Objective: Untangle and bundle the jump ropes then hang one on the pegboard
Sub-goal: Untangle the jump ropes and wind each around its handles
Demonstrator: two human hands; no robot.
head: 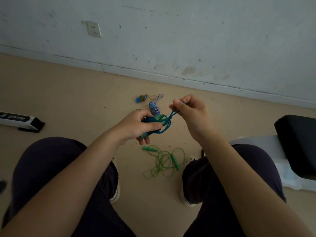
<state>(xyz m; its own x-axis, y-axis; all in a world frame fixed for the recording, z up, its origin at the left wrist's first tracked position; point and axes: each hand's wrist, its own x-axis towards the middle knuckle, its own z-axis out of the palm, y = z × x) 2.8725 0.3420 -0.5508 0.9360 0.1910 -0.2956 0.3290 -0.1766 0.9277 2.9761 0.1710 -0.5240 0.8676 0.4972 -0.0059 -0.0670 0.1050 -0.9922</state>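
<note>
While the green rope [164, 161] lies loose on the floor between the feet, the left hand [136, 125] grips the teal rope bundle [153, 122] and the right hand [188, 112] pinches its soft, light cord; better hold the stiff handles. Two bundled ropes [154, 106] lie beyond

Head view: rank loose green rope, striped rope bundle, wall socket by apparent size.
1. Loose green rope, spread widest.
2. Striped rope bundle and wall socket look alike; the socket is farther, so unranked.
</note>
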